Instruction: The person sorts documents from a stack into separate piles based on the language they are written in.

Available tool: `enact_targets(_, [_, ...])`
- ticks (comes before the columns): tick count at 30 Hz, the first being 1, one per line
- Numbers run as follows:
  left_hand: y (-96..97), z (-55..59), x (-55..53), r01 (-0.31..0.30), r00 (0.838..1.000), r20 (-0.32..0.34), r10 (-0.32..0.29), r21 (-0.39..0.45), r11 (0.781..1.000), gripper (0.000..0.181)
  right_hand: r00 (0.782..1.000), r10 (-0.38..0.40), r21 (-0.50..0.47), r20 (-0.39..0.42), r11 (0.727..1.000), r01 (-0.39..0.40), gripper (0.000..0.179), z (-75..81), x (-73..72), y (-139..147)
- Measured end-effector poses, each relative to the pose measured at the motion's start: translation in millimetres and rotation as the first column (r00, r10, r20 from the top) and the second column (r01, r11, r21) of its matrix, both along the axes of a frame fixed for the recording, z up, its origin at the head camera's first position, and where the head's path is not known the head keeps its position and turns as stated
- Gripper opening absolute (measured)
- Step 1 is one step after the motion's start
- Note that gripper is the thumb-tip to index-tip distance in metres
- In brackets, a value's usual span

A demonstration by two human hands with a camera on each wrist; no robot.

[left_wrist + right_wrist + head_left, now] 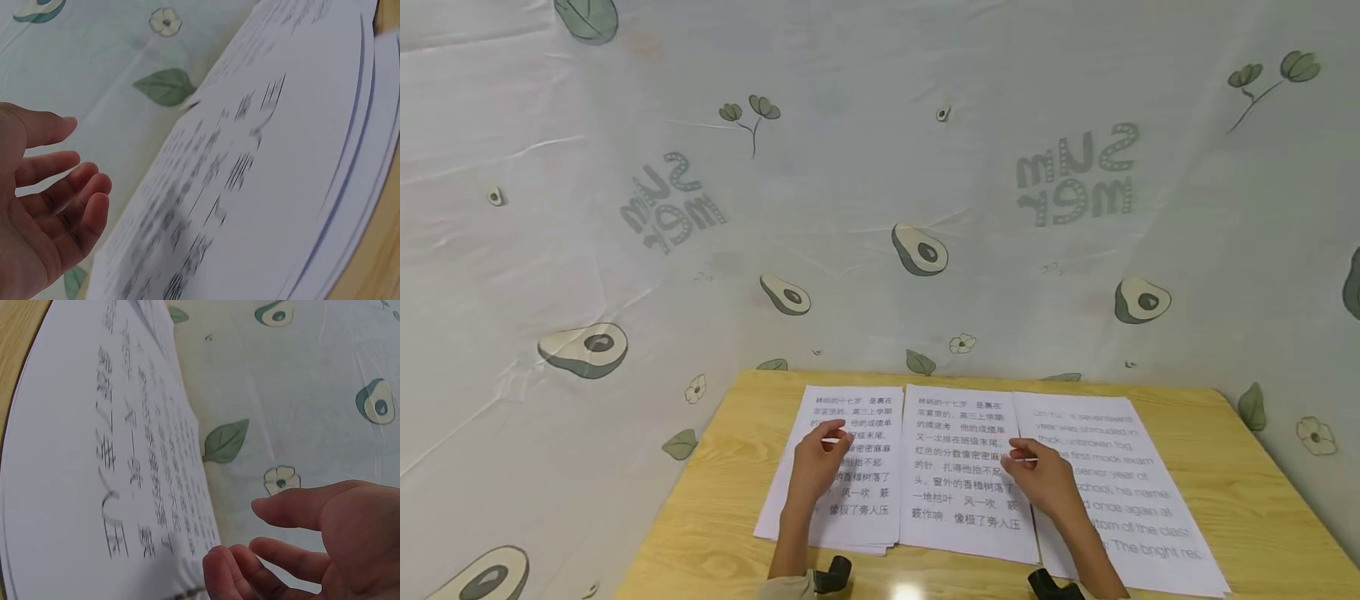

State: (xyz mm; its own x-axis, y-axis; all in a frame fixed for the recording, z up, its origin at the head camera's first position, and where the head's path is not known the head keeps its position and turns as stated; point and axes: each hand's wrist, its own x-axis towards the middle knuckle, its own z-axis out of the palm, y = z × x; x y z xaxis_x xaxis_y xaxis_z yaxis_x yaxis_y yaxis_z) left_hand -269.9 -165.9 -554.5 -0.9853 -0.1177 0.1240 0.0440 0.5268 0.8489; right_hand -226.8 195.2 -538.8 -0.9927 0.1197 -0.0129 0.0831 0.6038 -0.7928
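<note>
Three stacks of printed paper lie side by side on the wooden table. My left hand (pixel 817 465) hovers over the left stack (pixel 868 533), which bears Chinese text. In the left wrist view the left hand (pixel 53 206) has its fingers loosely bent and holds nothing. The middle stack (pixel 955 533) shows Chinese text too. Above the border between it and the English-text stack (pixel 1150 508) is my right hand (pixel 1047 481), covering some of the words. In the right wrist view the right hand (pixel 300 544) is also empty, thumb apart from relaxed fingers.
A light wooden table (pixel 715 517) carries the papers. Behind and to the left hangs a pale curtain (pixel 850 183) printed with avocados, leaves and flowers. Lower sheets jut out slightly at the left stack's near edge. Each wrist wears a black camera mount (pixel 833 575).
</note>
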Motion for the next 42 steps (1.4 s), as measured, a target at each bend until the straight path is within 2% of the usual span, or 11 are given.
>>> enact_targets(4, [16.6, -0.4, 1.7, 0.013, 1.000, 0.018, -0.013, 0.038, 0.999, 0.040, 1.000, 0.005, 0.027, 0.025, 1.000, -0.006, 0.046, -1.9, 1.5, 6])
enact_targets(11, [48.3, 1.0, 3.2, 0.069, 0.997, 0.038, -0.072, 0.078, 0.995, 0.040, 0.999, -0.019, 0.026, 0.043, 1.000, 0.018, 0.048, -5.0, 3.1, 13])
enact_targets(19, [75.7, 0.0, 4.6, 0.100, 0.993, 0.053, -0.104, 0.073, 0.992, 0.040, 0.997, -0.020, -0.044, 0.074, 0.999, 0.023, 0.049, -9.1, 3.1, 22])
enact_targets(23, [85.5, -6.1, 6.6, 0.147, 0.987, 0.051, -0.150, 0.065, 0.987, 0.042, 0.996, -0.023, -0.052, 0.083, 0.998, 0.027, 0.050, -9.0, 2.9, 25])
enact_targets(26, [89.0, -11.9, 6.3, 0.166, 0.984, 0.052, -0.168, 0.036, 0.985, 0.044, 0.997, -0.027, -0.041, 0.079, 0.999, 0.030, 0.050, -8.9, 3.2, 27])
enact_targets(31, [85.8, -19.1, 2.2, 0.148, 0.987, 0.067, -0.146, -0.022, 0.989, 0.045, 0.998, -0.026, -0.023, 0.061, 0.999, 0.027, 0.049, -9.4, 3.7, 31])
enact_targets(38, [77.5, -21.3, -2.9, 0.171, 0.984, 0.065, -0.168, -0.039, 0.985, 0.044, 0.998, -0.024, -0.026, 0.063, 0.999, 0.026, 0.048, -8.9, 3.7, 34])
enact_targets(42, [76.4, -22.9, -4.3, 0.165, 0.983, 0.092, -0.160, -0.046, 0.985, 0.044, 0.998, -0.023, -0.011, 0.062, 1.000, 0.023, 0.047, -10.3, 2.3, 35])
